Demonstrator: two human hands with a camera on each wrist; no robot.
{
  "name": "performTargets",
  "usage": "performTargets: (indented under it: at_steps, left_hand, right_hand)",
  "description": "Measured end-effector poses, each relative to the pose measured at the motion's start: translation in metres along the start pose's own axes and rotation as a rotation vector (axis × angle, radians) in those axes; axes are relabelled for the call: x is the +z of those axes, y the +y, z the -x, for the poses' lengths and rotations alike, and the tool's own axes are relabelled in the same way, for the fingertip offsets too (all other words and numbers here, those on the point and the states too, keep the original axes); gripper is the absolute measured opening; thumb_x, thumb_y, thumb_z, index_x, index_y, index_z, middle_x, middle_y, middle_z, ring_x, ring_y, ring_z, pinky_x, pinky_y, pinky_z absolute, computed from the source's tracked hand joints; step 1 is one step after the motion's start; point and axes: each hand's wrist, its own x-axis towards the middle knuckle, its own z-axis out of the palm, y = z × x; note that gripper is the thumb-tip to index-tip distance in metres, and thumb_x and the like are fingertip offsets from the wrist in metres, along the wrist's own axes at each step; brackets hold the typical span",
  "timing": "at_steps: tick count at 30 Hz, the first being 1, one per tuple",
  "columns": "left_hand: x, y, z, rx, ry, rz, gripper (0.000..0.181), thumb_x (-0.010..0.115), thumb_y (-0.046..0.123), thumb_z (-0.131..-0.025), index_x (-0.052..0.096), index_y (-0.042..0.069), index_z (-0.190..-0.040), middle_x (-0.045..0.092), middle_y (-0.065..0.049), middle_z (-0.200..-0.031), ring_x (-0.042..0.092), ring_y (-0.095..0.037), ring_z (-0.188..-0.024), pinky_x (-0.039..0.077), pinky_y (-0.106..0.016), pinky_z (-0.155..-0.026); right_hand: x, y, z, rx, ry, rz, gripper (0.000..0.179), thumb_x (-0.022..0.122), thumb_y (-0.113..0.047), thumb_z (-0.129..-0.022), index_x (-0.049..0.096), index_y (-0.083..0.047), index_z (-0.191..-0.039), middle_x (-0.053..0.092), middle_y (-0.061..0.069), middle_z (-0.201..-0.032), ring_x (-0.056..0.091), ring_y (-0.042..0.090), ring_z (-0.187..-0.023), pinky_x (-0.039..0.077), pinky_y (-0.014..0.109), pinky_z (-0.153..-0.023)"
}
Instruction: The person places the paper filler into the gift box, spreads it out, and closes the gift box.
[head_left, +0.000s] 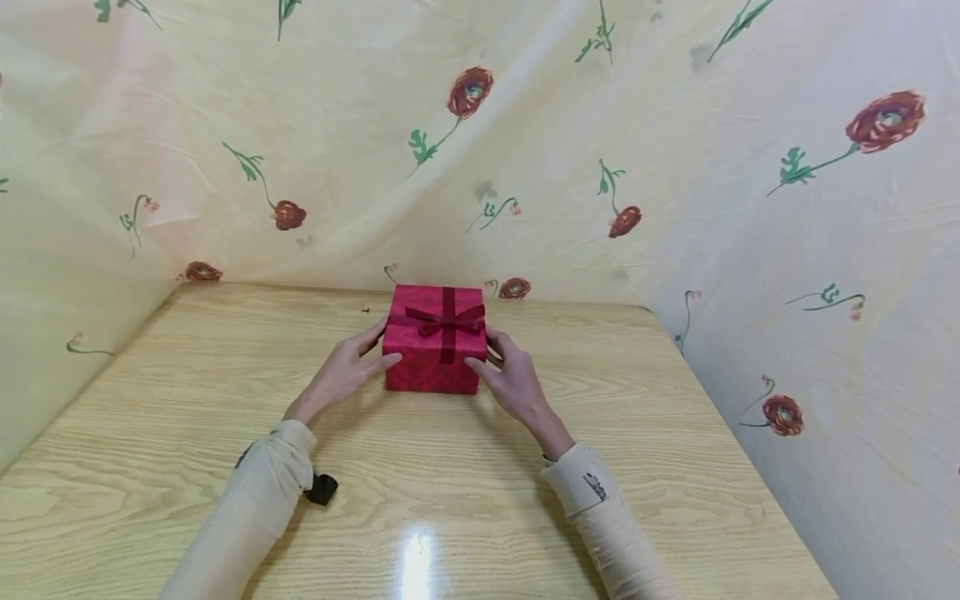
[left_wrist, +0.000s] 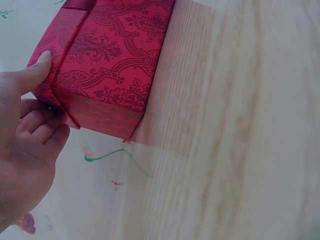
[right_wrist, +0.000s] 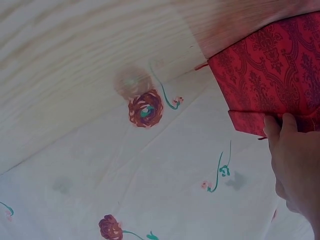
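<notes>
A red patterned gift box (head_left: 431, 367) stands at the back middle of the table, its lid (head_left: 412, 304) on, with a dark red ribbon bow (head_left: 447, 323) on top. My left hand (head_left: 341, 375) grips the lid's left end. In the left wrist view the thumb (left_wrist: 42, 65) lies on the lid's front and the other fingers curl at its lower edge. The right hand (head_left: 517, 379) holds the right end, thumb in front and fingers round the side. The right wrist view shows fingertips (right_wrist: 272, 127) on the lid's rim; the thumb is hidden there.
The wooden table (head_left: 637, 400) meets a flowered cloth (head_left: 337, 150) behind and at both sides. A small dark red bit (head_left: 366, 311) lies left of the box. Something black (head_left: 322, 489) shows beside the left sleeve.
</notes>
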Motion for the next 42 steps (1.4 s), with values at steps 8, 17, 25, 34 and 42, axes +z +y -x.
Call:
performTargets:
  at_steps: [8, 17, 25, 34, 42]
  left_hand:
    - [0.0008, -0.0014, -0.0012, 0.014, -0.008, -0.025, 0.078, 0.069, 0.038, -0.102, 0.029, 0.011, -0.164, 0.029, -0.016, -0.165, 0.031, -0.04, -0.149, 0.032, -0.055, -0.116]
    - [0.0014, -0.0036, -0.0005, 0.024, -0.015, -0.03, 0.08, 0.07, 0.035, -0.101, 0.028, 0.009, -0.164, 0.03, -0.018, -0.164, 0.037, -0.043, -0.145, 0.035, -0.054, -0.115]
    - [0.0017, -0.0038, -0.0007, 0.024, -0.011, -0.029, 0.08, 0.071, 0.033, -0.101, 0.028, 0.008, -0.163, 0.03, -0.019, -0.164, 0.039, -0.043, -0.144, 0.036, -0.053, -0.114]
    - [0.0025, -0.0052, 0.0, 0.011, -0.011, -0.036, 0.079, 0.071, 0.032, -0.101, 0.028, 0.008, -0.163, 0.029, -0.02, -0.164, 0.039, -0.044, -0.143, 0.036, -0.054, -0.114]
    - [0.0026, -0.0059, 0.0002, 0.009, -0.006, -0.057, 0.082, 0.072, 0.033, -0.1, 0.027, 0.006, -0.163, 0.027, -0.02, -0.165, 0.035, -0.043, -0.146, 0.035, -0.055, -0.115]
  right_hand:
    - [-0.0004, 0.0009, 0.0006, 0.002, 0.001, 0.02, 0.054, 0.074, 0.005, -0.093, 0.05, 0.011, -0.142, 0.057, 0.027, -0.142, 0.056, 0.037, -0.132, 0.052, 0.036, -0.098]
    - [0.0008, 0.0031, 0.0023, 0.025, -0.011, 0.018, 0.054, 0.073, 0.005, -0.094, 0.049, 0.011, -0.142, 0.057, 0.026, -0.143, 0.055, 0.036, -0.134, 0.052, 0.034, -0.098]
    - [0.0022, 0.0056, 0.0027, 0.023, -0.009, 0.015, 0.055, 0.072, 0.005, -0.094, 0.048, 0.012, -0.143, 0.055, 0.027, -0.144, 0.055, 0.037, -0.134, 0.052, 0.035, -0.098]
    - [0.004, 0.0073, 0.0042, 0.015, 0.005, 0.017, 0.056, 0.073, 0.004, -0.094, 0.049, 0.012, -0.144, 0.055, 0.027, -0.145, 0.055, 0.037, -0.133, 0.052, 0.036, -0.097]
    - [0.0053, 0.0096, 0.0058, -0.007, 0.009, 0.028, 0.059, 0.072, 0.002, -0.095, 0.047, 0.011, -0.147, 0.054, 0.027, -0.146, 0.054, 0.038, -0.135, 0.051, 0.04, -0.1]
